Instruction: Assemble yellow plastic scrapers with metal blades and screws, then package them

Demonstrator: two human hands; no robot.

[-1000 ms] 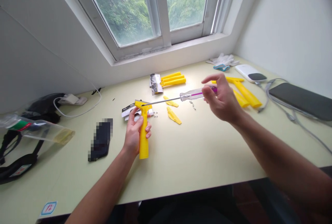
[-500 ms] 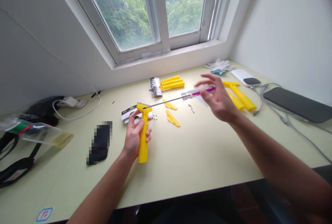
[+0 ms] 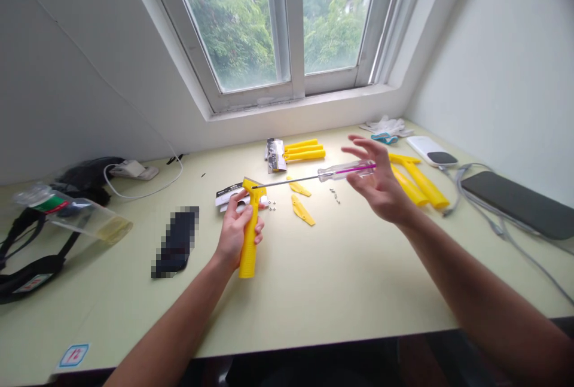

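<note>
Left hand [image 3: 236, 228] is closed around a yellow tool handle [image 3: 248, 252], just left of the middle of the frame; the handle stands nearly upright in the picture, its wider head at the top. Right hand [image 3: 381, 186], right of centre, holds the clear, purple-cored grip of a screwdriver [image 3: 336, 171] at its rear end, with the thumb against it and other fingers raised and spread. The shaft runs leftward, almost level, to the head of the yellow handle, where the tip appears to meet it; whether it sits in a screw is too small to tell.

Near the centre, two flat yellow pieces [image 3: 304, 210] lie on the table [image 3: 341, 285], with small metal nuts [image 3: 270, 208] to their left and a short row of screws [image 3: 335, 197] to their right. Behind the left hand lies a printed card [image 3: 226, 197]. Farther up, three yellow handles [image 3: 307, 149] extend from a package [image 3: 277, 157]. More yellow handles [image 3: 428, 182] lie beyond the right hand, right of centre.
</note>
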